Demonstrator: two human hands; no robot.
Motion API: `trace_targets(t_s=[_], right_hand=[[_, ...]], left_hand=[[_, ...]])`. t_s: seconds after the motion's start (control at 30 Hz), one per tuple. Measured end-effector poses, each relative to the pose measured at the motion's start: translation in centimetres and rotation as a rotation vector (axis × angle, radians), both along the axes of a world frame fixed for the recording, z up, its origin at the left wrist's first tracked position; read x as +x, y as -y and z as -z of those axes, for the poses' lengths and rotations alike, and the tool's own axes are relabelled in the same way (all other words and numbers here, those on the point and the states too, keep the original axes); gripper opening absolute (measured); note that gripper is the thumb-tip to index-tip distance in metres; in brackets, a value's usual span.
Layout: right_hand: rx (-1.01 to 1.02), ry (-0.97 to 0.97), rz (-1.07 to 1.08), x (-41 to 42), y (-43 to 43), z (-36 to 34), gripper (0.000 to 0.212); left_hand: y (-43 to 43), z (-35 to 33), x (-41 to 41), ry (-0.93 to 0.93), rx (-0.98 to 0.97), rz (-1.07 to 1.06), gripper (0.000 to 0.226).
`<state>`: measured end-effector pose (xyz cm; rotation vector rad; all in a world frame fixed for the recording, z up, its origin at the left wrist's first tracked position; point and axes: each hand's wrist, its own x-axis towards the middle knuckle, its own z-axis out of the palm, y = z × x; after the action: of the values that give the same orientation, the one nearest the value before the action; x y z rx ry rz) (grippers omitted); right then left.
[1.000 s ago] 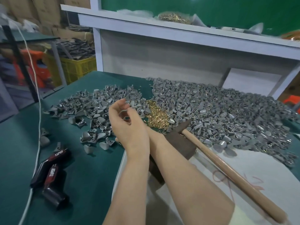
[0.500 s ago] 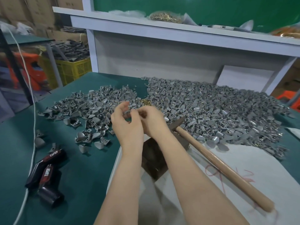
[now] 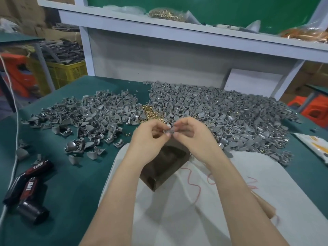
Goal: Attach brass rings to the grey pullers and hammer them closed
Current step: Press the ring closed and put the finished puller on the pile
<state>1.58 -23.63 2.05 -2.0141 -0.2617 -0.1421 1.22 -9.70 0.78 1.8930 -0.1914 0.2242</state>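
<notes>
The left hand and right hand meet, both pinching one grey puller; a loose pinch could drop the brass ring, hidden here.

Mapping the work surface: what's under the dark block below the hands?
The dark block rests on the white cloth, which covers the green table. The left hand and right hand, pinching a grey puller, hide its far edge; its underside is unseen.
</notes>
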Motion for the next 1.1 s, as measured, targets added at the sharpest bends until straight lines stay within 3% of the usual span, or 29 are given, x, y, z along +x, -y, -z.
trace_targets(t_s=[0.1,0.3,0.43,0.67,0.87,1.0,1.07,1.1], right_hand=[[-0.157,0.043,0.122,1.6,-0.6,0.3,0.019],[-0.912,0.031,0.181,6.5,-6.0,0.7,0.019],[-1.065,-0.144,0.158,8.2,-7.9,1.0,0.01],[-1.024,-0.188,0.108,9.0,-8.1,1.4,0.004],[-1.014,-0.122,0.137,9.1,-7.9,1.9,0.022],[-0.66,-0.031,0.223,8.4,-5.9,0.5,0.012],[-0.422,0.015,0.233,7.1,-4.0,-0.7,0.002],[-0.322,0.012,0.232,6.2,-2.9,-1.1,0.008]], left_hand=[[-0.7,-0.1,0.5,-0.004,-0.212,-0.201,0.018],[-1.7,0.0,0.7,-0.018,-0.529,-0.377,0.018],[-1.6,0.3,0.9,-0.022,-0.558,-0.404,0.014],[-1.2,0.7,1.4,-0.033,-0.545,-0.428,0.011],[-1.1,0.5,1.2,-0.034,-0.476,-0.409,0.021],[-1.2,0.3,0.9,-0.029,-0.356,-0.357,0.034],[-1.0,0.1,0.7,-0.008,-0.206,-0.286,0.037],[-0.8,0.2,0.7,0.003,-0.113,-0.237,0.036]])
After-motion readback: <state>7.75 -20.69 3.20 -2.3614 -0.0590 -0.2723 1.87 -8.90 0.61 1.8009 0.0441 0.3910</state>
